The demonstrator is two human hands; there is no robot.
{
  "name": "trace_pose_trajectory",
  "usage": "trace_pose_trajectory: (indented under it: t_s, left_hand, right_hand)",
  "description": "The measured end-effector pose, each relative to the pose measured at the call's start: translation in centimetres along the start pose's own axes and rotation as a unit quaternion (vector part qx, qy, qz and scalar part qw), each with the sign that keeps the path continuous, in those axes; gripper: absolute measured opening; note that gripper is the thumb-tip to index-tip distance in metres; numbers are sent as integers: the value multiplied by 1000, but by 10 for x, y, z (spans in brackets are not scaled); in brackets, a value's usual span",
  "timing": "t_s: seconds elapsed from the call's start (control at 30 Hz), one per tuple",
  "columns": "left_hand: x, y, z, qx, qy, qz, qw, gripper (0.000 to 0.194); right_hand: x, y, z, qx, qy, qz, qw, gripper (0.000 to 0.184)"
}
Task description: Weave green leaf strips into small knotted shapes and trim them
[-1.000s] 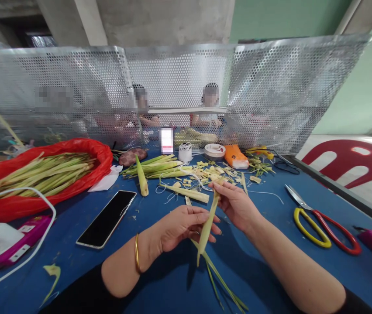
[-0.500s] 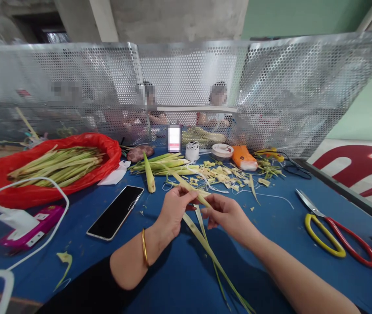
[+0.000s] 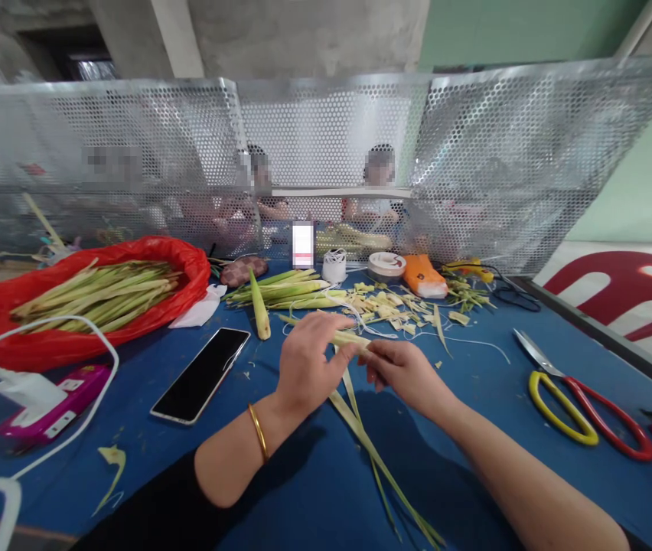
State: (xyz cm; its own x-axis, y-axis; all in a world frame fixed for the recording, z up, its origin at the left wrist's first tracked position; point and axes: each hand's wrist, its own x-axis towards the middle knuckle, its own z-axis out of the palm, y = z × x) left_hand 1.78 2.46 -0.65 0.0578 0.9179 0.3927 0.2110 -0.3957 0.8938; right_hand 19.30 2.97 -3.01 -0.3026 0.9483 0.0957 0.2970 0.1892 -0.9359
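Note:
Between my two hands lies a pale green, folded leaf strip (image 3: 350, 337), its far tip poking out past my left fingers. My left hand (image 3: 310, 353) bends over the strip from above, thumb against its near side and fingers closed round it. At the strip's right end my right hand (image 3: 405, 372) pinches it between thumb and fingers. Long leaf strips (image 3: 369, 442) lie below on the blue table, running toward its front edge. Just beyond my hands is a pointed leafy shoot (image 3: 259, 308), with a bundle of green shoots (image 3: 283, 289) behind it.
At the left, a red plastic bag (image 3: 193, 268) holds many leaf strips. A phone (image 3: 200, 375), a purple power strip (image 3: 76, 402) and scissors (image 3: 567, 390) lie around. Behind are trimmed scraps (image 3: 386, 306), a tape roll (image 3: 386, 265), an orange packet (image 3: 425, 277) and a perforated metal screen (image 3: 326, 122).
My left hand has turned over the leaf strip, and its fingers now reach further right across it. My right hand has slid slightly right, still pinching the strip.

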Motion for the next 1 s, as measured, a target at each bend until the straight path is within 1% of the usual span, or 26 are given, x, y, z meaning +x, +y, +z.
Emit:
trace_pose_trajectory:
  t_s: [0.03,0.07,0.13,0.2,0.27,0.3,0.37,0.4,0.43,0.47,0.5,0.57,0.6,0.63,0.67,0.73,0.77,0.9,1.0]
  left_hand:
    - [1,0,-1,3,-48,14,999,17]
    - [2,0,-2,8,-97,11,995,16]
    - [4,-3,-3,45,-165,-12,985,8]
    - [5,-7,-4,98,-184,-22,978,20]
    - [6,-9,-4,127,-178,-43,975,29]
    - [6,-10,-4,125,-171,-67,975,31]
    - [7,-11,-4,94,-161,-136,973,30]
    - [8,-11,-5,70,-155,-169,971,27]
    - [8,-10,-5,45,-149,-194,969,25]
    - [9,-10,-5,24,-143,-211,967,23]
    - [9,-10,-5,9,-136,-221,966,22]
    - [10,-9,-5,-6,-131,-232,964,23]
    - [11,-8,-5,-10,-131,-237,963,24]
    - [12,-8,-5,-13,-132,-240,962,25]
    - [12,-7,-5,-14,-134,-242,961,25]
    - [13,-7,-5,-9,-136,-235,962,26]
    - [14,-6,-5,-3,-138,-229,964,26]
    - [20,-6,-9,11,-147,-200,969,26]
    - [26,-2,-16,3,-165,-196,967,24]
  right_hand:
    - [-1,-1,0,-34,-14,-21,999,31]
    - [-2,-2,0,-71,-20,-41,996,32]
    - [-3,-5,-2,-153,-15,-71,985,30]
    - [-2,-8,-7,-229,3,-83,970,27]
    - [-1,-10,-20,-287,38,-77,954,27]
    - [-1,-10,-29,-311,67,-68,946,27]
    - [-5,-7,-54,-360,158,-33,919,28]
    - [-11,-4,-69,-383,190,-8,904,27]
    - [-18,1,-85,-413,218,27,884,24]
    - [-27,8,-100,-453,236,71,857,24]
    - [-37,16,-115,-493,238,109,830,24]
    - [-58,33,-141,-564,253,174,767,25]
    - [-67,42,-151,-587,247,209,742,26]
    - [-75,50,-159,-597,219,244,732,28]
    - [-81,57,-165,-594,187,278,731,28]
    - [-88,68,-170,-586,154,296,739,25]
    - [-88,71,-171,-582,147,300,742,24]
    - [-84,73,-174,-573,143,316,743,26]
    - [-86,72,-183,-561,148,324,747,27]
